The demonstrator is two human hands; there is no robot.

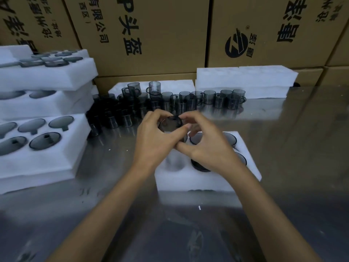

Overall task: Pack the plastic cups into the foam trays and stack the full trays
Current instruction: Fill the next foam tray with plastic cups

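A smoky grey plastic cup is held over the far left corner of a white foam tray in the middle of the metal table. My left hand curls round the cup's left side. My right hand pinches its rim from the right, thumb low against the left hand. In this tray, cups sit in the far and right pockets, partly hidden by my right hand. One near-left pocket shows bare foam.
Several loose grey cups crowd the table behind the tray. A stack of filled foam trays stands at the left. More foam trays lie at the back right, against a wall of cardboard boxes.
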